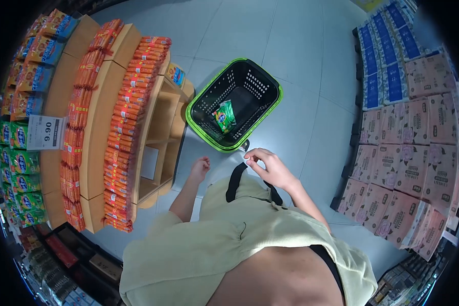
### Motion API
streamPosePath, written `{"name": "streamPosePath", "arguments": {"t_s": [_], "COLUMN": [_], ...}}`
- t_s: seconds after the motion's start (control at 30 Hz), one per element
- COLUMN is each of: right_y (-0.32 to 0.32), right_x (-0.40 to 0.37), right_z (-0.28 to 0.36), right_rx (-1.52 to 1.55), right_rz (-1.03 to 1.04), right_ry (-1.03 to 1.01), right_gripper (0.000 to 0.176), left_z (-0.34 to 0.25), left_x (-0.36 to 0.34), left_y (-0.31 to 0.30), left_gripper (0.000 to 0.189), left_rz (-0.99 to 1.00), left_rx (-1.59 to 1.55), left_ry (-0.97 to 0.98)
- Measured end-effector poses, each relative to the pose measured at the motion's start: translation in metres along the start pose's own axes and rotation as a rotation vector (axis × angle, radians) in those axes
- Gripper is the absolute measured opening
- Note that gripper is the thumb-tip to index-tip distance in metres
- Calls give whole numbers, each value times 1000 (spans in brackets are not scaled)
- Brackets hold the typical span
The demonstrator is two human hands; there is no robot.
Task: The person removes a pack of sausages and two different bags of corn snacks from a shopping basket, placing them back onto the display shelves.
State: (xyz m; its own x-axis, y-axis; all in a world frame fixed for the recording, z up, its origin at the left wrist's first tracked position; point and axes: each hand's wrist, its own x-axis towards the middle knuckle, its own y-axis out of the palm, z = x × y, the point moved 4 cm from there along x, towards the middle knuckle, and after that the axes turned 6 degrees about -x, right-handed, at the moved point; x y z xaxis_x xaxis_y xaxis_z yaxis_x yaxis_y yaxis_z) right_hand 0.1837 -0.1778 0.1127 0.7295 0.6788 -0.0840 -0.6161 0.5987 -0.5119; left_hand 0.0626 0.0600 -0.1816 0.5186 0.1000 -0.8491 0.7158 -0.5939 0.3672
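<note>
Above grey tiles [301,76] beside green basket [191,120], right grip [270,166] pinching black strap [234,181], left grip [201,166] curled shut

Seen from above, a person in a pale green top stands on a grey tiled floor [290,41]. The right hand [271,166] pinches the top of a black strap [234,181] (it runs down across the chest). The left hand [200,169] is loosely curled and holds nothing. At 12 o'clock from the hands, a black basket [250,81] with a green rim sits on the floor, with a green packet [224,116] inside. At 9 o'clock, a wooden display shelf [155,132] carries rows of orange sausage packs [122,127]. At 3 o'clock lie stacked pink tissue packs [408,158].
</note>
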Motion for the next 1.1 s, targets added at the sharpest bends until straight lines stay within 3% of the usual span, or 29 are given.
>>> {"name": "streamPosePath", "arguments": {"t_s": [0.03,0.1,0.2,0.27,0.33,0.4,0.53,0.73,0.8,0.83,0.93,1.0,1.1], "right_y": [-4,-14,-26,-31,-31,-36,-43,-71,-81,-87,-90,-81,-68], "right_x": [13,35,63,79,94,107,125,134,133,134,131,137,153], "right_z": [-1,-5,-21,-46,-86,-112,-138,-151,-162,-168,-192,-214,-247], "right_rx": [-48,-54,-26,4,179,113,152,163,153,159,187,365,304], "right_rz": [11,58,84,80,51,52,138,326,352,360,397,334,323], "right_ry": [-28,-38,-18,13,177,159,185,147,119,118,212,246,296], "right_gripper": [14,14,14,14,14,14,14,17,18,18,15,13,12], "left_z": [2,-3,-11,-21,-31,-42,-50,9,37,49,78,84,81], "left_x": [10,30,60,73,81,88,79,74,68,70,65,72,100], "left_y": [2,-3,-2,13,32,57,93,94,92,90,90,100,108], "left_gripper": [43,48,43,41,41,30,23,16,16,16,16,21,17], "left_rz": [-8,-182,-230,-204,-179,-118,-191,-325,-403,-413,-340,-295,-308], "left_rx": [-27,290,432,465,500,584,576,598,630,628,743,741,689], "left_ry": [-10,15,24,26,30,131,200,231,43,39,27,22,38]}}
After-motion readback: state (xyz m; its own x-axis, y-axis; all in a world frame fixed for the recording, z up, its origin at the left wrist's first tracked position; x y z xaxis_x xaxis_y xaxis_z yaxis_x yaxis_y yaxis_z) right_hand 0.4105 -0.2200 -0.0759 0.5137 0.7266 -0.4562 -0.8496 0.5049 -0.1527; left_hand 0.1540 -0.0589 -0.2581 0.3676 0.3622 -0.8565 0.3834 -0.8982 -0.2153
